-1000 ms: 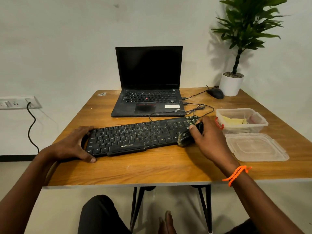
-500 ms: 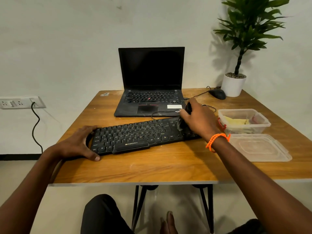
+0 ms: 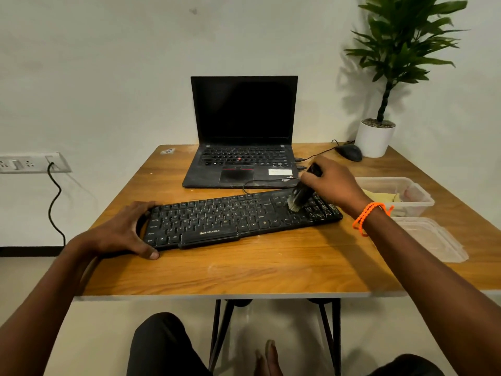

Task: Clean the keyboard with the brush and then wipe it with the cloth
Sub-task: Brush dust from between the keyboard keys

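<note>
While gripped by hands [image 3: 332, 183], stiff bristled brush [image 3: 299, 196] on keyboard [image 3: 238, 219].

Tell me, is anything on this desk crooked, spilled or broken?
Nothing is spilled or broken. The keyboard lies askew, its right end farther back toward the laptop; the left hand steadies it while the right hand holds the brush.

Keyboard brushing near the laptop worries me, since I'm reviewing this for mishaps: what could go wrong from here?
1. The brush in the right hand sweeps close to the black cable; it might snag it.
2. Swept dust may land on the open laptop.
3. The keyboard may skid if the left hand loosens.
</note>
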